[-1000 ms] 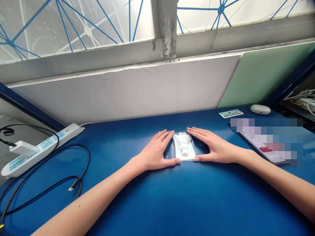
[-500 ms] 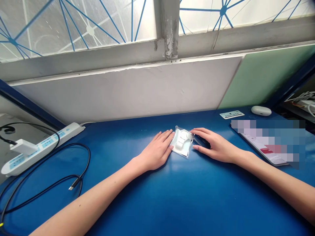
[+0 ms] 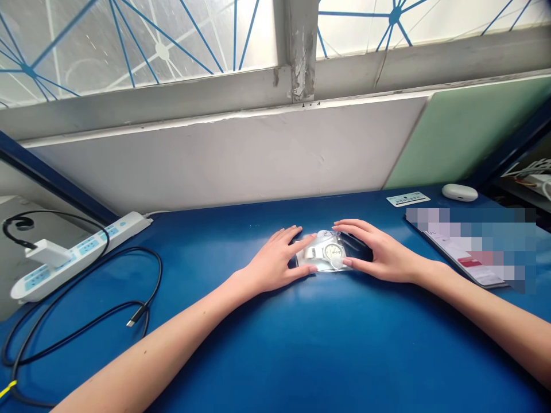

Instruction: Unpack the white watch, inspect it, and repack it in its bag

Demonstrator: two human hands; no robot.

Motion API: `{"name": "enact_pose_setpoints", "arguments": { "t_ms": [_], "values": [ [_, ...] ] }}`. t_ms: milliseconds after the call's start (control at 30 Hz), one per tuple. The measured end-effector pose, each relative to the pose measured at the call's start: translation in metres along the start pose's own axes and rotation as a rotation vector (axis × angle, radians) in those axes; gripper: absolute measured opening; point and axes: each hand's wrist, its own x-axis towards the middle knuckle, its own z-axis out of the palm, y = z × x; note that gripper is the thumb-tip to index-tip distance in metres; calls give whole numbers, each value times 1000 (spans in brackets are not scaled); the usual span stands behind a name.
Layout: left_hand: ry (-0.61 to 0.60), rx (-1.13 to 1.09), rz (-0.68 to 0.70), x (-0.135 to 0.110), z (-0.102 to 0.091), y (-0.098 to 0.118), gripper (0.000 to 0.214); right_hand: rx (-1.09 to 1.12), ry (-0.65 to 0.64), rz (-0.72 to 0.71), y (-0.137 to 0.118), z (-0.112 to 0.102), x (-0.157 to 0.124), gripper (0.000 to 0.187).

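A wristwatch (image 3: 333, 252) with a pale round dial and a light strap lies in a clear plastic bag (image 3: 318, 266) on the blue tabletop. On the bag's left side rests my left hand (image 3: 279, 257), its fingers spread and the index finger and thumb touching the plastic. My right hand (image 3: 381, 250) is at the bag's right side, with fingers and thumb apart. Its thumb tip meets the right edge of the bag near the dial, while the fingers reach over the upper right corner.
At the left lie a white power strip (image 3: 129, 222) with a plugged-in white charger (image 3: 49, 253) and a looped black cable (image 3: 160, 269). To the right are a tablet-like slab (image 3: 486, 282) with a blurred top, a white card (image 3: 408, 198) and a white earbud case (image 3: 460, 193). A wall closes off the back.
The bag has been turned on the table, and the watch dial now faces up and to the right. My left index finger and thumb have moved right, onto the plastic.
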Motion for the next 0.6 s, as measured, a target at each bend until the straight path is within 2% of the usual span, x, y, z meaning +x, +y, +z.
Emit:
{"name": "enact_pose_setpoints", "arguments": {
  "t_ms": [67, 200, 300, 467, 600],
  "values": [
    [-5, -12, 7, 1, 0, 1, 69, -4, -57, -8, 1, -1, -1, 66],
    [29, -42, -21, 2, 2, 2, 82, -25, -127, -9, 2, -4, -2, 66],
    [26, -35, -37, 1, -1, 1, 82, -53, -148, 5, 3, -5, -3, 74],
    [-56, -34, 45, -1, -10, -8, 86, -50, -157, 41, 7, -4, -3, 75],
    [-33, -52, 42, -2, -12, -11, 88, -42, -137, 58, 10, -2, -4, 77]
  ]
}}
